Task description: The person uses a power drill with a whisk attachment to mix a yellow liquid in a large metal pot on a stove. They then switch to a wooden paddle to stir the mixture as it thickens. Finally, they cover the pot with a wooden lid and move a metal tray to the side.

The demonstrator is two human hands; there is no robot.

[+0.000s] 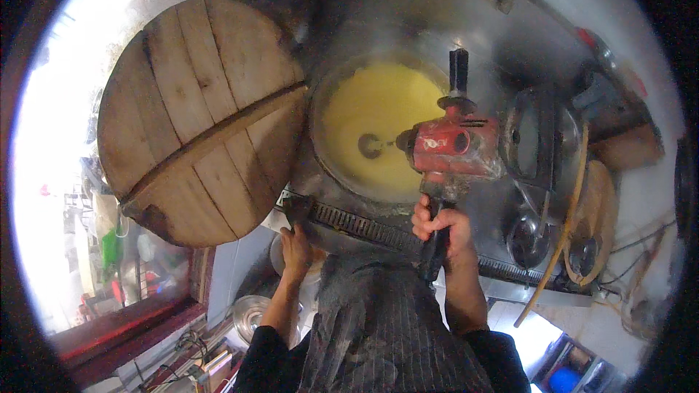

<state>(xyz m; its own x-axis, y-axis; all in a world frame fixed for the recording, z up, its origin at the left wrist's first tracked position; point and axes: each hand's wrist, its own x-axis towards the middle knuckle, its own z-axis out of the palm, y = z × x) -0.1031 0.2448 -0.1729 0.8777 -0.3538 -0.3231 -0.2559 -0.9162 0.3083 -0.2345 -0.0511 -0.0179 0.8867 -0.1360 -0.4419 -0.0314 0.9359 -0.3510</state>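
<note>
My right hand (443,226) grips the rear handle of a red power drill (456,147) with a black side handle. A shaft runs from its chuck to a round mixing head (370,146) at the surface of a thick yellow mixture (377,98), in a large round pot (327,166) set into the stove. My left hand (295,251) is at the stove's front edge, closed on a dark cloth (297,210). Whether it holds the cloth or rests on it is hard to tell. A large round wooden lid (202,120) stands left of the pot.
A slotted metal grate (366,233) runs along the stove front. At right are a ladle (528,240), a long wooden stick (562,248) and a smaller wooden lid (598,213). A window ledge (136,333) lies at left, near a metal lid (252,314). Steam blurs the back.
</note>
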